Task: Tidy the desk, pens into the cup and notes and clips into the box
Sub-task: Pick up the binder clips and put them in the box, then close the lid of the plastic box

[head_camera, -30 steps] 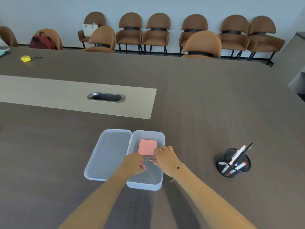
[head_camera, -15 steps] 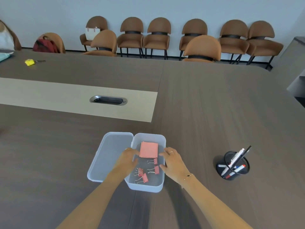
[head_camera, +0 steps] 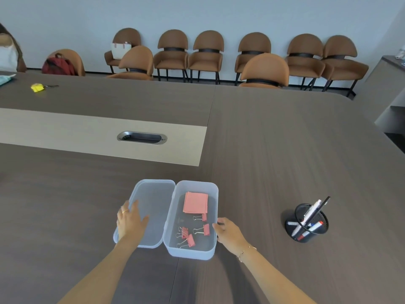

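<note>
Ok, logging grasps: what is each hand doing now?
Left hand: open, flat on the clear plastic lid.
Right hand: open, empty, touching the translucent plastic box.

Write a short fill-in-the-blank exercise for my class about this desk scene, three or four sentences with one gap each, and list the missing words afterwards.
1. The pink notes and binder clips lie inside the clear ____.
2. The left hand rests on the open ____ beside the box.
3. The pens stand in the black mesh ____.
4. The right hand touches the box's ____ side.

Missing words: box; lid; cup; right
</note>
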Tool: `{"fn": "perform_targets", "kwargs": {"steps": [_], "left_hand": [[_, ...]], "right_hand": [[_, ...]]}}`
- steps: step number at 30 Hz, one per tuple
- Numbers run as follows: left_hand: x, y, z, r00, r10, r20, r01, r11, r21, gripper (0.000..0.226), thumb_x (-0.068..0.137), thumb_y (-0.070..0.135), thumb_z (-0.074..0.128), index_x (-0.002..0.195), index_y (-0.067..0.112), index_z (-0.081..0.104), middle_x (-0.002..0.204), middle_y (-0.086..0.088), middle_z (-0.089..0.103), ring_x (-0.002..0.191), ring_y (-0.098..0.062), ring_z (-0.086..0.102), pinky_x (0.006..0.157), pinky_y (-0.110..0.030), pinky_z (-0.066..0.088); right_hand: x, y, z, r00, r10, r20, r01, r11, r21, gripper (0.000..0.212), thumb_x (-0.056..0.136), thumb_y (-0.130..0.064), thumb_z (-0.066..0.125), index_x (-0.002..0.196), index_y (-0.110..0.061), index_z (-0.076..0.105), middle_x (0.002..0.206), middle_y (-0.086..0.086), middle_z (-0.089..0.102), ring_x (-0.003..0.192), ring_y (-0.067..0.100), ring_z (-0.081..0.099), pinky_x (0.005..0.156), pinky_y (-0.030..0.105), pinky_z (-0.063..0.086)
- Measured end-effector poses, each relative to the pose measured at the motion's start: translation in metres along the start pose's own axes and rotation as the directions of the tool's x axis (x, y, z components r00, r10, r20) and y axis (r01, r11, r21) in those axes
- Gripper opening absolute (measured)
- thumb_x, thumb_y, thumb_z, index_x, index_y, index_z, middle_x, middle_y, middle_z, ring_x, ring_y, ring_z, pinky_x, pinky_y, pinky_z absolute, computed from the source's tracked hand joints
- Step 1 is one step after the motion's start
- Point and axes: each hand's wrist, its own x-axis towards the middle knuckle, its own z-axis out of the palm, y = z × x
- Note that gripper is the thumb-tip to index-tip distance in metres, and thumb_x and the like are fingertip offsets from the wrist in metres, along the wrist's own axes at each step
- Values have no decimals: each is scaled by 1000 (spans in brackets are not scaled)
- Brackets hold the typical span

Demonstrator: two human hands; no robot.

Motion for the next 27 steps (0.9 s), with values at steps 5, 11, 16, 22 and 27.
{"fn": "perform_targets", "kwargs": {"steps": [5, 11, 16, 22, 27], "left_hand": [[13, -3, -7, 936, -340, 94, 339, 940, 21, 103, 70, 65, 65, 147, 15, 19, 149, -16, 35, 141, -35, 28, 113, -59, 16], [18, 6, -44, 957, -288, 26, 289, 947, -142, 62, 76, 45, 69, 126, 11, 52, 120, -17, 57, 109, -38, 58, 94, -49, 48], [15, 58, -101, 997, -17, 74, 35, 969, -244, 22, 82, 36, 58, 69, 17, 59, 76, -6, 64, 79, -30, 62, 68, -31, 48], [-12, 120, -91, 925, 308, 221, -203, 894, -399, 39, 89, 40, 56, 123, 20, 58, 116, 4, 61, 104, -14, 54, 90, -28, 42], [-37, 142, -41, 897, 323, 303, -60, 766, -640, 63, 90, 40, 57, 147, 29, 31, 155, 3, 30, 141, -21, 33, 114, -36, 30]], "right_hand": [[7, 9, 0, 1000, -4, 20, 3, 999, 43, 35, 96, -31, 48, 126, -12, 51, 123, 6, 61, 112, 22, 61, 100, 38, 52], [10, 10, 3, 1000, -8, -16, 9, 998, 69, 29, 97, -29, 47, 121, -13, 53, 121, 8, 62, 110, 24, 62, 99, 39, 53], [11, 5, 0, 999, 15, -39, -12, 997, 81, 31, 97, -28, 49, 122, -10, 53, 123, 9, 62, 111, 25, 62, 99, 42, 52], [10, 7, 2, 998, 37, -53, -28, 988, 151, 34, 96, -28, 51, 124, -10, 54, 124, 10, 61, 111, 25, 62, 100, 43, 52], [4, 10, 2, 997, 59, -53, -40, 949, 312, 18, 94, -22, 56, 106, -12, 62, 111, 7, 65, 106, 23, 63, 97, 37, 54]]}}
